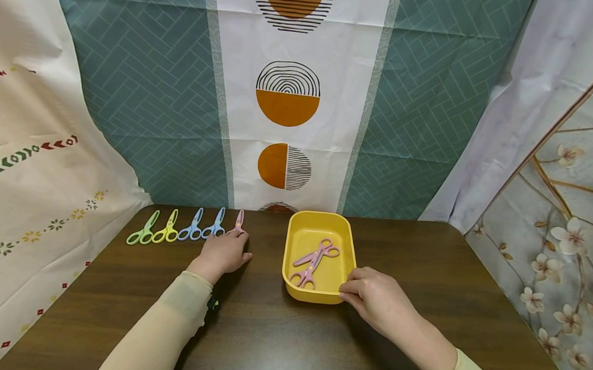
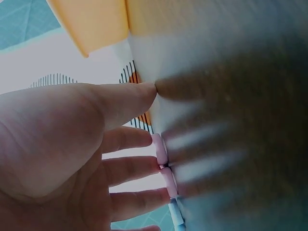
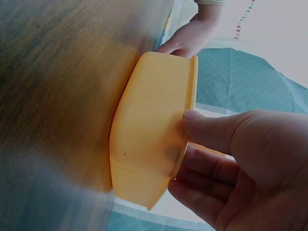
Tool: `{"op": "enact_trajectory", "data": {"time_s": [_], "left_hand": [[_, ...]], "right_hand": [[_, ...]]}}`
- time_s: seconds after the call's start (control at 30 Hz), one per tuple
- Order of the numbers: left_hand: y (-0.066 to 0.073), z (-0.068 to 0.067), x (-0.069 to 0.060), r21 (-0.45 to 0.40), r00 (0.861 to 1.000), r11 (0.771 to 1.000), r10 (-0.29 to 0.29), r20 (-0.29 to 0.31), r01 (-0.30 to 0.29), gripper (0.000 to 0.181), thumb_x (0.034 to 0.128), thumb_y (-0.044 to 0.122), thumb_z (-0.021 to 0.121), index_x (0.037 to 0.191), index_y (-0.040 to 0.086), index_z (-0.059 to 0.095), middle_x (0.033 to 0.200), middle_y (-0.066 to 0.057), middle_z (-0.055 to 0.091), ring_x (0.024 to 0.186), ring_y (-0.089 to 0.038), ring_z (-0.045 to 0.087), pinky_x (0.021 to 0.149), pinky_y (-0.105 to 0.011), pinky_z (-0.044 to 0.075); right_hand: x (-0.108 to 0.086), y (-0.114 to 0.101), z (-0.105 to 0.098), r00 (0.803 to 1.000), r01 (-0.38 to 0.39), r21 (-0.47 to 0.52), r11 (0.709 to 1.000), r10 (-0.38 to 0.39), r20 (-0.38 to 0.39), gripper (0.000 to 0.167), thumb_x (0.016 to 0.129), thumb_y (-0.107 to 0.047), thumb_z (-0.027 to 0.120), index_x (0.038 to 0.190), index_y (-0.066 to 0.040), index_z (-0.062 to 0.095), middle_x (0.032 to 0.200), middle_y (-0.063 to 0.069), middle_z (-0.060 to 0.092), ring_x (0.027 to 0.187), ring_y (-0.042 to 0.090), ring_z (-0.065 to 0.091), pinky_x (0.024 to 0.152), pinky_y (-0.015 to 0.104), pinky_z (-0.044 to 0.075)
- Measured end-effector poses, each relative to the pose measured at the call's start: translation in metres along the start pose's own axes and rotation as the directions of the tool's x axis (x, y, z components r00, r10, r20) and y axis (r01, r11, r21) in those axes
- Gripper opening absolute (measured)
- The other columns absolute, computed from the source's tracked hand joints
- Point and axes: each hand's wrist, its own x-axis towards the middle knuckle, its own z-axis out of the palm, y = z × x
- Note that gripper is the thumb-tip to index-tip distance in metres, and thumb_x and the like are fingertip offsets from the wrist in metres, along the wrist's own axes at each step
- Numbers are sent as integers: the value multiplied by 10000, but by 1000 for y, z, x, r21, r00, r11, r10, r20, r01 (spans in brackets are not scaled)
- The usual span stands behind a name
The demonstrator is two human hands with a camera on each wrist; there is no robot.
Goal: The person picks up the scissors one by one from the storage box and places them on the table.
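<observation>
In the head view, five pairs of scissors are lined up on the bench [image 1: 252, 336]: one green pair [image 1: 145, 232], one yellow pair [image 1: 167, 230], two blue pairs [image 1: 192, 228] and one pink pair [image 1: 239, 221]. That pink pair is partly covered by the left hand [image 1: 223, 253], directly beneath its fingertips. Two more pink scissors [image 1: 310, 268] are held, crossed, inside one yellow tray [image 1: 286, 255]; its near right corner is pinched by the right hand [image 1: 377, 298].

In the left wrist view, two pink handle loops are touched by straight fingers, the thumb kept apart.

In the right wrist view, the tray's rim is clamped between thumb and fingers.
</observation>
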Motion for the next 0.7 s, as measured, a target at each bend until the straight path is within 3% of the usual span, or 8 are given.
{"op": "enact_trajectory", "data": {"time_s": [0.7], "left_hand": [[-1,2,0,11,1000,1000,-11,-6,11,599,1082,389,719,1549,39,582,1645,-213,516,1485,-415,537,1140,-779,370]], "right_hand": [[0,-1,-1,1000,-4,-10,1000,4,9,126,867,-142,959,938,-197,870,894,-130,693,859,90,650,750,327,608]]}}
